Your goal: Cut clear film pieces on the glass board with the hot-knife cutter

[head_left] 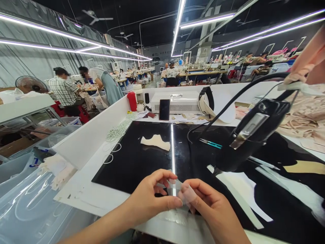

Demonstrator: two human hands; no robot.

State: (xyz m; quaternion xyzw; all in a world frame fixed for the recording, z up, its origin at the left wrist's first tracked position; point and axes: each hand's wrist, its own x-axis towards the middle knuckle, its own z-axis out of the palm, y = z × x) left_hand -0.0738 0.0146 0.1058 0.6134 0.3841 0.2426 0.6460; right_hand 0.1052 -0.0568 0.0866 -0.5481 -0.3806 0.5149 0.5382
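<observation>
My left hand (149,198) and my right hand (210,206) meet at the near edge of a glossy black work surface (142,159). Both pinch a small, thin, pale pink translucent piece (185,194) between thumb and fingers. The left thumb presses on its left edge; the right fingers curl around its right side. A cream fabric piece (156,142) lies further back on the black surface.
A black lamp head (250,135) on a cable hangs over the right side. Teal snips (210,144), a phone (164,109), a white machine (177,101), a red bottle (132,101) and white elastic loops (118,132) sit behind. Pink fabric (304,118) is piled at right. Workers sit at left.
</observation>
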